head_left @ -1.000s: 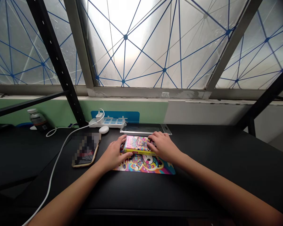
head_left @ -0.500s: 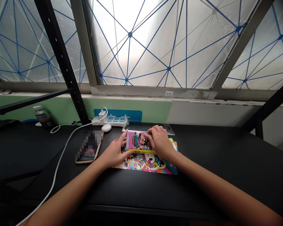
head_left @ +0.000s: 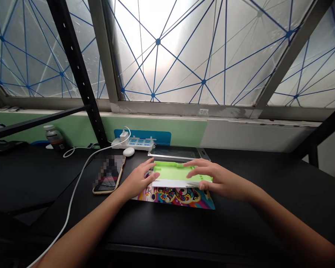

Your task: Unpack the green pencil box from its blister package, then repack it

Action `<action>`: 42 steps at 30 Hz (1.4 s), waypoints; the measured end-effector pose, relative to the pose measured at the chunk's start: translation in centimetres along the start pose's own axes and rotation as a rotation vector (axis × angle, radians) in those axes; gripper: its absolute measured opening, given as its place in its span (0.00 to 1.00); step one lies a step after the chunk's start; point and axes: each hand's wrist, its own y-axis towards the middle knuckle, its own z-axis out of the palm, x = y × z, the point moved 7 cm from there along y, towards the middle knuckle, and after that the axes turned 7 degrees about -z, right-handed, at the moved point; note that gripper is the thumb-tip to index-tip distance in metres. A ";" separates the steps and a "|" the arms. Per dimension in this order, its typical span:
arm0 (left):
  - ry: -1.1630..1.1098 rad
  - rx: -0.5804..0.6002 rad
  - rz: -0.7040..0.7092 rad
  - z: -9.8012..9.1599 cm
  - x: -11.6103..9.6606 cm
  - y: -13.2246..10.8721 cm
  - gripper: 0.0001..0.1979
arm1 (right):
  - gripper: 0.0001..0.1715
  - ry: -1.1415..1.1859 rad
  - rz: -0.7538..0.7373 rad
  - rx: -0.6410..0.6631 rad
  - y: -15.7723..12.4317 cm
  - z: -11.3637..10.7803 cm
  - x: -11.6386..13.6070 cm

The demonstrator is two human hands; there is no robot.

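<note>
My left hand [head_left: 139, 179] grips the left end of a flat bright-green box [head_left: 174, 172] with a white front edge. Its fingers curl round that end. My right hand [head_left: 220, 178] holds the right end, fingers stretched along the top and thumb at the front edge. The box sits just above a colourful cartoon-printed sheet [head_left: 181, 197] lying flat on the black desk [head_left: 254, 208]. The sheet's back part is hidden under the box and my hands.
A phone [head_left: 108, 179] lies left of my left hand, with a white cable [head_left: 72, 193] running past it to a power strip [head_left: 134, 142]. A small white oval case [head_left: 128, 151], a clear plastic tray [head_left: 178, 152] and a bottle [head_left: 54, 137] stand along the back. A black shelf post [head_left: 80, 82] rises at the left.
The box showed its colourful printed face before; now its green side faces up. My right hand has slid from the box's middle to its right end. The camera has tilted slightly.
</note>
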 end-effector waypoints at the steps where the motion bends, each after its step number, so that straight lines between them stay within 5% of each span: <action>1: 0.004 0.014 0.000 0.0 -0.1 0.0 0.33 | 0.29 0.004 0.044 0.028 -0.4 0.3 -1.2; 6: 0.077 0.055 0.052 0.4 -0.5 -0.4 0.36 | 0.69 -0.079 0.187 0.143 -2.3 2.8 -6.9; 13: 0.116 0.075 0.066 0.7 -0.4 -0.4 0.33 | 0.78 -0.107 0.156 0.161 -2.6 3.8 -7.8; 20: -0.046 0.049 0.005 0.2 0.1 -0.3 0.39 | 0.68 -0.020 0.188 0.099 -3.6 2.7 -8.3; 28: -0.346 0.056 0.030 0.3 0.9 0.1 0.44 | 0.38 0.135 0.234 -0.118 -3.3 0.0 -8.1; 33: -0.303 0.066 0.033 0.5 0.5 0.2 0.41 | 0.27 0.103 0.223 -0.162 -2.9 0.1 -7.6; 36: -0.223 0.057 0.029 0.5 0.5 0.3 0.40 | 0.34 0.027 0.232 -0.137 -2.9 0.9 -7.7; 40: -0.113 0.034 0.007 0.7 0.7 0.4 0.38 | 0.62 -0.109 0.296 -0.109 -2.9 2.5 -8.4; 42: -0.036 0.011 0.003 0.9 0.4 0.1 0.39 | 0.60 -0.151 0.281 -0.096 -2.8 3.1 -8.2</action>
